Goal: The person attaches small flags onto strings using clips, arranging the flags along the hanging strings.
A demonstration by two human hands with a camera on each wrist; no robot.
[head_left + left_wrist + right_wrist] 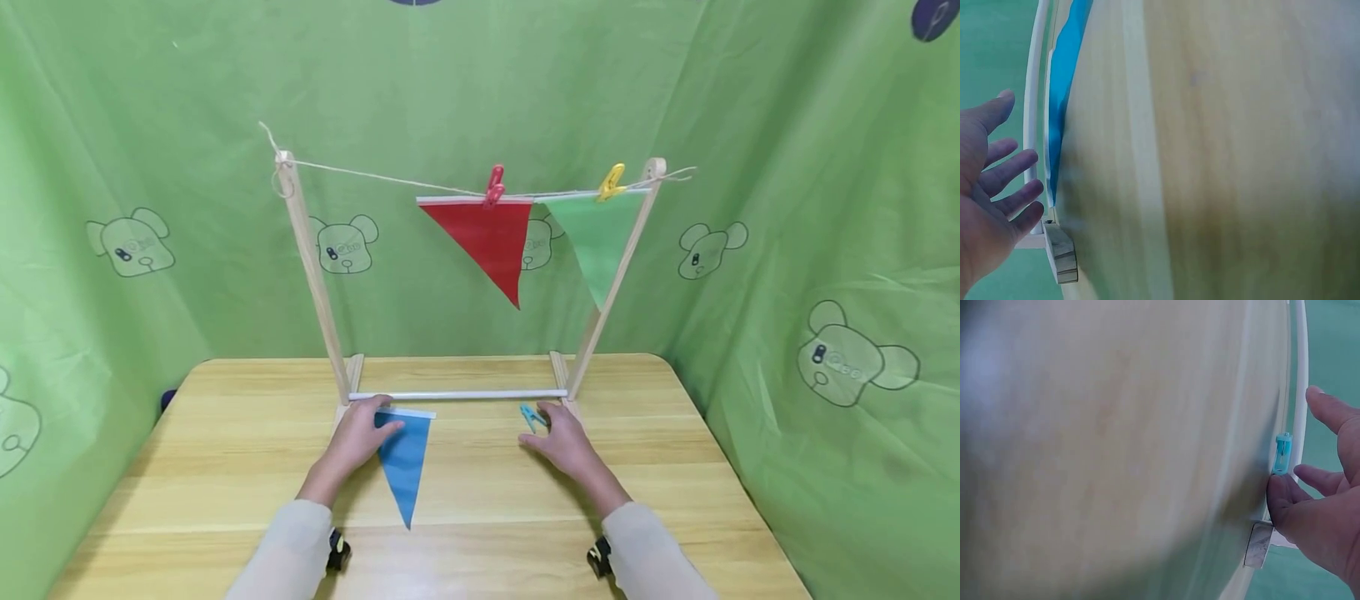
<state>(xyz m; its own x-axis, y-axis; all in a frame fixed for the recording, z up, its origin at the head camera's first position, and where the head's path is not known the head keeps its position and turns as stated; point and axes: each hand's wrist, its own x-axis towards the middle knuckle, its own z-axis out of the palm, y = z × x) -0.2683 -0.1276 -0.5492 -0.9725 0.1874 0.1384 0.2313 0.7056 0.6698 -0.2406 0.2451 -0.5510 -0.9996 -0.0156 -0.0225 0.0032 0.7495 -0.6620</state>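
A blue triangular pennant [406, 462] with a white top strip lies on the table. My left hand [358, 435] hovers over its upper left corner; in the left wrist view the fingers [1011, 174] are spread, apart from the pennant [1063, 94]. A light-blue clothespin [533, 417] lies on the right, beside my right hand [564, 439]. Seen from the right wrist, the fingertips [1280, 487] are close to the clothespin [1282, 453]; whether they touch it I cannot tell. Nothing is gripped in either hand.
A wooden frame stands behind, with a left post [313, 267], a right post [622, 275] and a white bottom rod [457, 394]. From its string [375, 176] hang a red pennant [498, 246] under a red clothespin [494, 185] and a green pennant [600, 237] under a yellow clothespin [611, 182].
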